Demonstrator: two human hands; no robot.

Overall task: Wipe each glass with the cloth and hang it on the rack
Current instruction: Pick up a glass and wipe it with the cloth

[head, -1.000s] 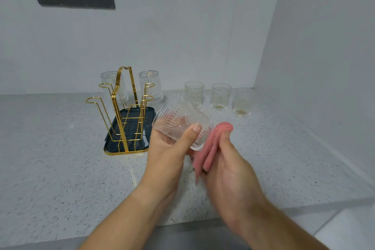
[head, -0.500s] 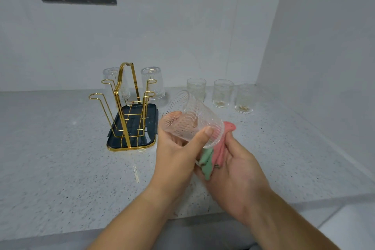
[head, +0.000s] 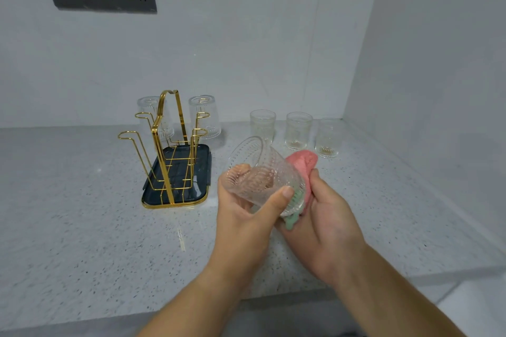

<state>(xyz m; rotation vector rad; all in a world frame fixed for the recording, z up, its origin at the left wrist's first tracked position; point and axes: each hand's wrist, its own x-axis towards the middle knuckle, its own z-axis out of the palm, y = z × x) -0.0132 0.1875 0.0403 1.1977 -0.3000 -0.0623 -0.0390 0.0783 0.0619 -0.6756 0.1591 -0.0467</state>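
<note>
The left hand (head: 243,216) grips a ribbed glass (head: 262,175) above the counter (head: 82,241), its thumb curled across the near side and its fingers showing through the far wall. The glass is tilted, its mouth turned up and left and its base against the cloth (head: 302,164). The right hand (head: 325,227) holds that pink and green cloth bunched up, fingers curled round it, and presses it to the base of the glass. The gold wire rack (head: 169,145) stands on a dark tray (head: 175,197) to the left of the hands, with one hung glass (head: 153,117) upside down at its back left and a second hung glass (head: 205,115) at its back right. Three upright glasses (head: 298,130) stand in a row near the back wall.
</note>
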